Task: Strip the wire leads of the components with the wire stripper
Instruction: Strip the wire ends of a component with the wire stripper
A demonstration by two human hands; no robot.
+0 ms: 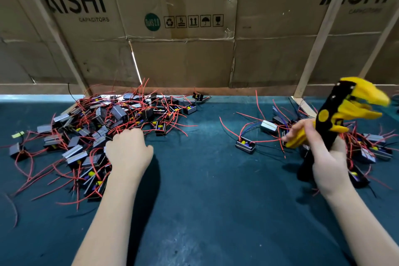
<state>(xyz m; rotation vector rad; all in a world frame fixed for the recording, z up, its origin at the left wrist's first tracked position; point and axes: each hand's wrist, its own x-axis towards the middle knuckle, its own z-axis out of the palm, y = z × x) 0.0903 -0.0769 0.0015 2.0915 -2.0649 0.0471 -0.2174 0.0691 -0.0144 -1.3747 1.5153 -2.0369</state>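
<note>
A big heap of small black and grey components (101, 127) with tangled red wire leads covers the left of the dark green mat (205, 190). My left hand (128, 150) reaches into the heap's right edge, palm down, its fingertips hidden among the wires. My right hand (321, 155) grips the handles of a yellow and black wire stripper (341, 114), held upright above the mat with its jaws pointing right. A smaller pile of components (367, 149) lies behind and right of that hand. One component (245, 145) sits alone between the piles.
A wall of brown cardboard boxes (183, 54) with pale wooden battens closes off the back of the mat. Loose red, blue and black wires trail over the mat around both piles.
</note>
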